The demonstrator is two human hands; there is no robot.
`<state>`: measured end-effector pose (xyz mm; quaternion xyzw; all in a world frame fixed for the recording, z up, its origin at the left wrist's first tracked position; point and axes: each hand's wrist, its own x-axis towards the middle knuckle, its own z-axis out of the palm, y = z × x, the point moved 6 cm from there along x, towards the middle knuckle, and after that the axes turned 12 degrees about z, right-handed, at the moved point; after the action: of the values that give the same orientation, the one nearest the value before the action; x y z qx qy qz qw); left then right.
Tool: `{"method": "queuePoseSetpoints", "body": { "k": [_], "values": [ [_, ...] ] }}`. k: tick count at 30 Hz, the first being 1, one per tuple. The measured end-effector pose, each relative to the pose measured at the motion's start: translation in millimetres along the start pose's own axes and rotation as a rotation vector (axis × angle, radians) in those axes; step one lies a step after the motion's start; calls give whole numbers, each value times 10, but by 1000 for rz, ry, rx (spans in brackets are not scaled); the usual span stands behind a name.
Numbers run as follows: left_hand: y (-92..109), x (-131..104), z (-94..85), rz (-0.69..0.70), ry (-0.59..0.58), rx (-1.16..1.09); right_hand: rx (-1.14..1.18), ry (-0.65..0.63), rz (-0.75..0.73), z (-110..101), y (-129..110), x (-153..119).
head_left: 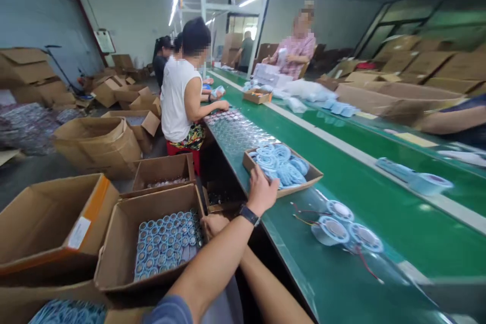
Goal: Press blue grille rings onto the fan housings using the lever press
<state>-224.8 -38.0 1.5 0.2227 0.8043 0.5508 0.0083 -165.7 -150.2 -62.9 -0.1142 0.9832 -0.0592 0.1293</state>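
My left hand (261, 192), with a dark band on the wrist, grips the near side of a shallow cardboard tray (315, 176) on the green bench. Coiled light-blue pieces (283, 162) fill this tray. Crossing beneath my left forearm, my right arm reaches left, and my right hand (215, 224) is closed on the right rim of an open cardboard box (152, 202). Rows of round blue-rimmed parts (163, 243) lie inside that box. Several round blue-and-white units (330, 230) with thin red wires rest on the bench, right of the tray.
A green conveyor (360, 182) runs beside the bench (296, 243). More open boxes (49, 223) stand at left. A person in a white top (180, 96) sits farther along the bench; another in a pink shirt (298, 50) is across it. An arm (455, 121) shows at right.
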Motion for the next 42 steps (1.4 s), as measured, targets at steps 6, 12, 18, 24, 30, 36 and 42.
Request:
{"method": "queuePoseSetpoints", "body": {
  "k": [6, 12, 18, 24, 30, 36, 42],
  "values": [
    [48, 15, -142, 99, -34, -248, 4, 139, 107, -244, 411, 535],
    [-757, -847, -694, 153, 260, -241, 22, 424, 266, -796, 1206, 1130],
    [-2910, -1202, -346, -560, 8, 8, -32, 693, 76, -811, 1537, 1329],
    [-3411, -821, -8, -650, 46, 107, -18, 684, 111, -755, 1575, 1338],
    [-3742, 366, -68, -670, 207, 254, -23, 640, 163, -738, 1613, 1339],
    [-3748, 665, 8, -531, 99, 286, 11, 614, 183, -718, 1655, 1344],
    [-3455, -477, 293, -504, -145, 206, 13, 613, 181, -715, 1669, 1350]
  ]
}}
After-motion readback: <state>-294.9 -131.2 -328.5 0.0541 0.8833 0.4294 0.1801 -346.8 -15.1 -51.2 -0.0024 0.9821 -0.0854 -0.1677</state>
